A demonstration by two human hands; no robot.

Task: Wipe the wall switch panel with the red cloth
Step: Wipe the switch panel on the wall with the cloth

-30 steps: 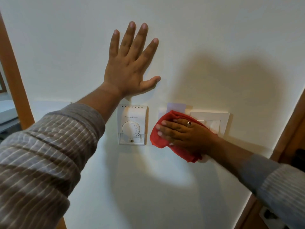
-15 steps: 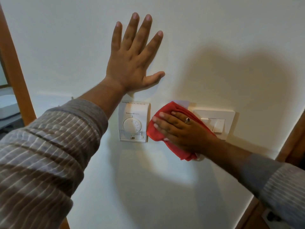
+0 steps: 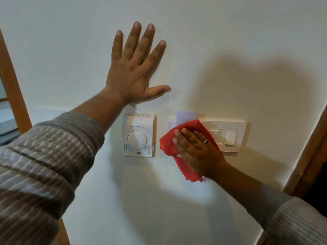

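A white switch panel (image 3: 228,134) with rocker switches is set in the wall at right of centre. My right hand (image 3: 198,149), wearing a ring, presses the red cloth (image 3: 168,144) flat against the wall over a card-holder plate (image 3: 185,117) just left of the panel, covering the panel's left edge. My left hand (image 3: 136,68) rests flat on the wall above, fingers spread, holding nothing.
A white dial thermostat (image 3: 138,135) hangs on the wall left of the cloth. A wooden door frame (image 3: 12,89) runs down the left edge, and another wooden frame (image 3: 307,152) stands at the right.
My right hand and the red cloth slid slightly down and left across the card-holder plate, uncovering more of its top. My left hand stayed flat on the wall.
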